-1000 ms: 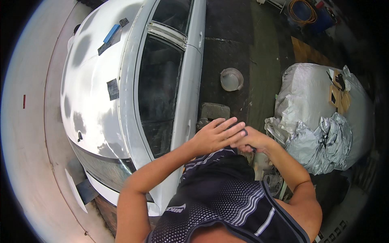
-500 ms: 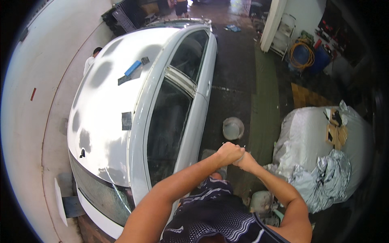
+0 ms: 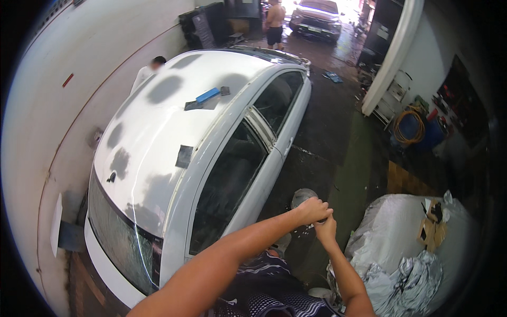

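Observation:
My left hand (image 3: pixel 312 210) and my right hand (image 3: pixel 325 227) are both closed and pressed together in front of me, arms stretched out. A bit of something grey and wet-looking (image 3: pixel 321 220) shows between them; its kind is hidden by the fingers. Pale drops fall just below. Right behind my left hand is a round bucket (image 3: pixel 303 196), partly covered by it. To the left stands a white car (image 3: pixel 158 124) with grey patches on its roof. On that roof lie a blue sanding block (image 3: pixel 207 95), a dark sheet (image 3: pixel 196 105), a small grey pad (image 3: pixel 225 91) and a dark square sheet (image 3: pixel 184 156).
At right, a silver cover (image 3: pixel 380 222) drapes a large shape, with cardboard (image 3: pixel 434 232) on top. A coiled orange hose (image 3: pixel 409 127) is near a white post (image 3: pixel 393 58). One person (image 3: pixel 142 76) is beyond the car, another (image 3: pixel 275 24) farther back, near a parked vehicle (image 3: pixel 316 20).
My view has tilted up and shifted, bringing in the parked vehicle at the back. My clasped hands have moved slightly right and lower in view, and drops now show beneath them.

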{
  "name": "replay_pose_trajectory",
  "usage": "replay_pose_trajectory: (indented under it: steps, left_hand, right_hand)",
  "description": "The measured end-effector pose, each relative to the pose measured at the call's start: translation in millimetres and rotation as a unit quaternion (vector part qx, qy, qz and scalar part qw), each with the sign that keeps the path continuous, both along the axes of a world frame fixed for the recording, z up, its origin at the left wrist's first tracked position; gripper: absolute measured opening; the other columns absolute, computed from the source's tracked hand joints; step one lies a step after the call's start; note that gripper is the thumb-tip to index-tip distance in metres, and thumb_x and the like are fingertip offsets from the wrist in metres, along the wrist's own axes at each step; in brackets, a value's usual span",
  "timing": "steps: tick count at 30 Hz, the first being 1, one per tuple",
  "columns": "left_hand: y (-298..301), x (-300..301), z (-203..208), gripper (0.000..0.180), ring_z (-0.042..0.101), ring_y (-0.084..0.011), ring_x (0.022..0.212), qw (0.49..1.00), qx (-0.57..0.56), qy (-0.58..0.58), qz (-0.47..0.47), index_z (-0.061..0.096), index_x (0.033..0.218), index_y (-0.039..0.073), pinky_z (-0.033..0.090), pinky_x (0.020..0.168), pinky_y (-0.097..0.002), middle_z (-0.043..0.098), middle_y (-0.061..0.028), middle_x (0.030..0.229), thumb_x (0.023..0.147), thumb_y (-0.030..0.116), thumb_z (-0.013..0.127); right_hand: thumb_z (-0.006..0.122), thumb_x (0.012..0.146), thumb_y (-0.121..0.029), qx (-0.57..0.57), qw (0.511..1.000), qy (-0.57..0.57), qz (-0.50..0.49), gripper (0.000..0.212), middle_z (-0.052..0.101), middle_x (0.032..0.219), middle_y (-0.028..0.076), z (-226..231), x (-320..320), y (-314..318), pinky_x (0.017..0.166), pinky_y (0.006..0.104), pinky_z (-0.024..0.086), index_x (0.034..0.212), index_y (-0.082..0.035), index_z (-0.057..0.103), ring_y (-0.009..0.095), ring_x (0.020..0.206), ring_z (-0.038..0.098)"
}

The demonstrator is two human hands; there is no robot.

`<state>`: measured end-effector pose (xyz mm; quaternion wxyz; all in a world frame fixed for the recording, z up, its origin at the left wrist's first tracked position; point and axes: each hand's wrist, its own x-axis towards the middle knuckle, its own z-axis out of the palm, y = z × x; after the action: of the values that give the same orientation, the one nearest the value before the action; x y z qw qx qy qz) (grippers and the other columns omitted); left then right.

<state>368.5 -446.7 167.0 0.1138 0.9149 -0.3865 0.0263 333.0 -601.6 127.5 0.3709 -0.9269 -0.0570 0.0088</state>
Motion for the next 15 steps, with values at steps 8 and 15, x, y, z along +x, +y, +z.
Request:
replay_pose_trajectory:
  steps: [8,15]
  left_hand:
    - [38,-49,-41,0.036,0.066,-0.0323,0.116,0.836,-0.418,0.183,0.305,0.066,0.126,0.002,0.053,0.096,-0.0413,0.069,-0.018,0.113,0.094,0.02,0.066]
    - [80,-97,-69,0.049,0.068,-0.0247,0.084,0.717,-0.466,0.246,0.457,0.066,0.124,0.002,0.056,0.078,-0.0372,0.068,-0.0138,0.108,0.085,0.026,0.083]
  right_hand:
    - [0.075,0.094,-0.025,0.29,0.927,0.236,0.022,0.055,0.064,0.11,0.006,17,1,-2,0.081,0.03,0.051,0.138,0.0,0.053,0.014,0.092,0.061]
    - [0.063,0.103,-0.019,0.33,0.891,0.269,0.158,0.034,0.069,0.118,0.007,3,-11,50,0.097,0.0276,0.046,0.132,-0.001,0.068,0.014,0.106,0.061]
